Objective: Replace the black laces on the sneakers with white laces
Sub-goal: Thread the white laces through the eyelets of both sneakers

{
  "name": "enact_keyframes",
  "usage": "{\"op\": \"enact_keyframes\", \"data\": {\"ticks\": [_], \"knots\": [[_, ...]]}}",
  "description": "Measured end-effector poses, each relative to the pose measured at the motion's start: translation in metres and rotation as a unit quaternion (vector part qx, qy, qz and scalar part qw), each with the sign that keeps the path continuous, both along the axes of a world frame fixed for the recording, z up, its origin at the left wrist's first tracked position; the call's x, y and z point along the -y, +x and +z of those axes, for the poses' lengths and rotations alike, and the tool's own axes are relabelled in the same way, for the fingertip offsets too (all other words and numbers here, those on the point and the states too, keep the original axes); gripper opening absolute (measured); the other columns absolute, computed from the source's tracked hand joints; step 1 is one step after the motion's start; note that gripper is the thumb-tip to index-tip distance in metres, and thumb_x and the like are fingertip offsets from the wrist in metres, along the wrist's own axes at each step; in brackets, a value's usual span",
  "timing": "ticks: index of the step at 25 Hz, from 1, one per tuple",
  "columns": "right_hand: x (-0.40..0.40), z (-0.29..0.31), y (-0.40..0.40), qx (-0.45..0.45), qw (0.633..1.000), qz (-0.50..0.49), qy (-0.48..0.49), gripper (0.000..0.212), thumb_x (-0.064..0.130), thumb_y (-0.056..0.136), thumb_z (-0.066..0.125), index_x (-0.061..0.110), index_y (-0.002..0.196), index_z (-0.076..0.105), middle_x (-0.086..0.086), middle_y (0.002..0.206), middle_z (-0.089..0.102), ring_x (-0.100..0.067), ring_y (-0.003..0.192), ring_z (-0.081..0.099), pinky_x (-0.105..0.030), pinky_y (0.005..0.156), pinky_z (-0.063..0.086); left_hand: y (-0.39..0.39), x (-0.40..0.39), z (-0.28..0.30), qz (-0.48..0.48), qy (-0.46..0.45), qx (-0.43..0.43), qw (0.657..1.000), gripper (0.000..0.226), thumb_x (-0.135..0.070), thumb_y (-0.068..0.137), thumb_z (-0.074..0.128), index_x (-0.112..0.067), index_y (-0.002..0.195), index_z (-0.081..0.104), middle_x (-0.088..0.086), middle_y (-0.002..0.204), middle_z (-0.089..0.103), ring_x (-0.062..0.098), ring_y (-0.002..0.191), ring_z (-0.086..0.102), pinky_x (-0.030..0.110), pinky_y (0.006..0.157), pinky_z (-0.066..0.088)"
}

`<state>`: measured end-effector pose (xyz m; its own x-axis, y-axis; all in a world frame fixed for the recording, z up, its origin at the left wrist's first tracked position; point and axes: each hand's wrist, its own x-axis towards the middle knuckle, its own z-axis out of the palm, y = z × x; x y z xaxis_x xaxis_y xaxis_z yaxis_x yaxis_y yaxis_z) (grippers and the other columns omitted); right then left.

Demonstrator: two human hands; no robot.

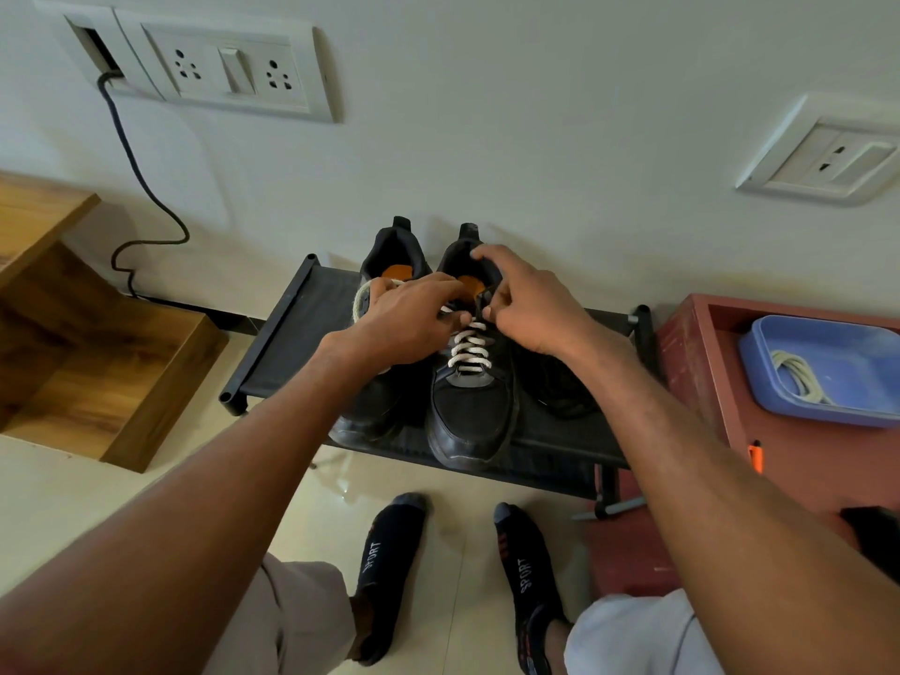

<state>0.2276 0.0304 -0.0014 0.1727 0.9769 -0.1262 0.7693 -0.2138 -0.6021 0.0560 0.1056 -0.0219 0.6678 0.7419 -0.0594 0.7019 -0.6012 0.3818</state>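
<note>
Two black sneakers stand side by side on a low black rack (287, 343), toes toward me. The right sneaker (470, 411) carries a white lace (468, 345) crossed through several eyelets. My left hand (404, 324) pinches the white lace near the top eyelets, and a loop of that lace curls out past the hand's far left side. My right hand (526, 304) pinches the upper eyelet edge on the shoe's right side, its index finger hooked over the collar. The left sneaker (375, 406) lies mostly under my left arm. A dark heap, maybe black laces (560, 387), lies on the rack to the right.
A blue tray (828, 362) holding another white lace (798, 377) sits on a red cabinet (701, 362) at the right. A wooden shelf unit (97, 353) stands at the left, with a black cable (136, 187) running down the wall. My socked feet (389, 552) are on the tiled floor.
</note>
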Motion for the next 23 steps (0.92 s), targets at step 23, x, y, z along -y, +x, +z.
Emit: {"op": "enact_keyframes", "data": {"ticks": [23], "knots": [[0.008,0.04,0.01,-0.456,0.886,-0.051,-0.067,0.024,0.013,0.094,0.074,0.009,0.117,0.07,-0.017,0.111,0.078,-0.005,0.047,0.047,-0.015,0.039,0.026,0.004,0.022,0.046,0.24,-0.163,0.339,0.895,0.04,-0.051,0.106,0.047,-0.016,0.106,0.067,-0.001,0.086,0.076,0.02,0.082,0.073,0.044,0.086,0.058]]}}
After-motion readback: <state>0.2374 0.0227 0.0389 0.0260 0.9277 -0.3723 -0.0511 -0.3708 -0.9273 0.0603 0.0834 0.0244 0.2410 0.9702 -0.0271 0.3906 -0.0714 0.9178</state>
